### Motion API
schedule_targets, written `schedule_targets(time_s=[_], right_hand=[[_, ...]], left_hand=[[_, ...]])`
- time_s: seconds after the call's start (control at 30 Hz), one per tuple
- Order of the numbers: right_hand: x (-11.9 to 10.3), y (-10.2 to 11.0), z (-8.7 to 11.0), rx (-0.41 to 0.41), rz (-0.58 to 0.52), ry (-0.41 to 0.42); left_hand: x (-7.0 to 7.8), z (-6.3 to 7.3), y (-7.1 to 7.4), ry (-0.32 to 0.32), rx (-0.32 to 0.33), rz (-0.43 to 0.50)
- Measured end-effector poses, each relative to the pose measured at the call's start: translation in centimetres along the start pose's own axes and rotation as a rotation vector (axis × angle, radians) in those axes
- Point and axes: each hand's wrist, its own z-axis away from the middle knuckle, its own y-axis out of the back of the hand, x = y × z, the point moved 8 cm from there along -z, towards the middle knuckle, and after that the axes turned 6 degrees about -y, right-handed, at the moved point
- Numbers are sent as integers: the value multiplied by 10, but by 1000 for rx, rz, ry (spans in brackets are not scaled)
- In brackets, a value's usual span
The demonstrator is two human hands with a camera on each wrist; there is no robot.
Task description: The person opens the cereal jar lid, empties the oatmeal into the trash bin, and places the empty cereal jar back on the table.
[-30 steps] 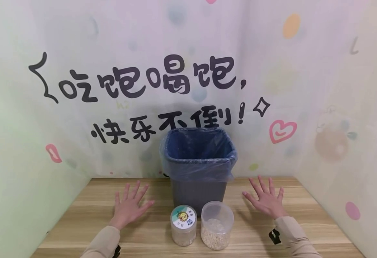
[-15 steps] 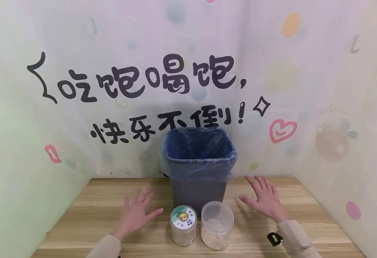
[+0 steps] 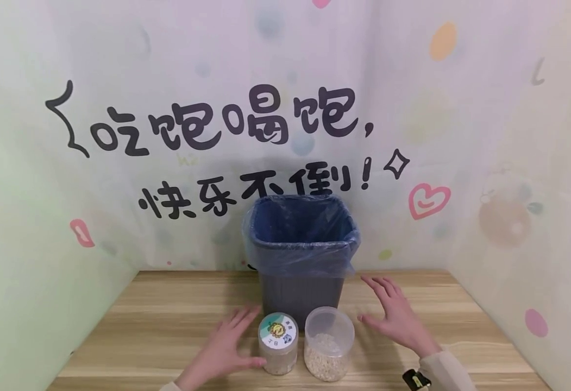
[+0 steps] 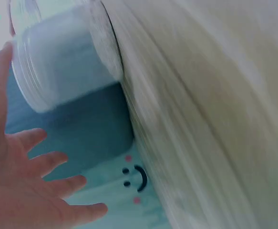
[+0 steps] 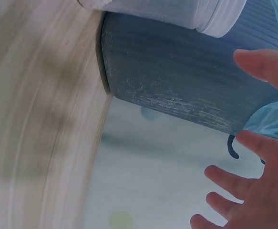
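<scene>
A small clear jar with a printed lid [image 3: 278, 343] stands upright on the table, in front of a grey bin. My left hand [image 3: 221, 347] is at its left side, fingers spread and thumb by the jar's wall; whether they touch, I cannot tell. In the left wrist view the left hand [image 4: 26, 176] has its thumb close to a jar's rim. Beside the lidded jar is a wider clear tub [image 3: 327, 353], part filled with pale flakes. Off to its right hovers my right hand [image 3: 396, 317], holding nothing, its fingers extended and apart from the tub.
The grey bin [image 3: 301, 296], lined with a blue bag [image 3: 300, 260], stands directly behind both containers. A printed wall [image 3: 217, 54] closes off the back of the wooden table [image 3: 168, 304], with further walls at left and right.
My left hand has moved right and nearer, up to the lidded jar. The right hand has drawn slightly inward and turned toward the tub. Both containers and the bin stay put.
</scene>
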Motion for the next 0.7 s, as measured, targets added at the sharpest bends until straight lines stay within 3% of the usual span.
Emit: schedule_targets(time_s=[0.1, 0.23, 0.53, 0.7], right_hand=[[-3, 1, 4, 11, -13, 19], [-4, 1, 8, 19, -38, 34], [-3, -1, 13, 32, -42, 75], [-3, -2, 13, 25, -63, 81]], left_hand=[[6, -1, -7, -32, -8, 112], [10, -2, -16, -27, -24, 271], [1, -10, -38, 89, -118, 547], [2, -20, -41, 107, -129, 707]])
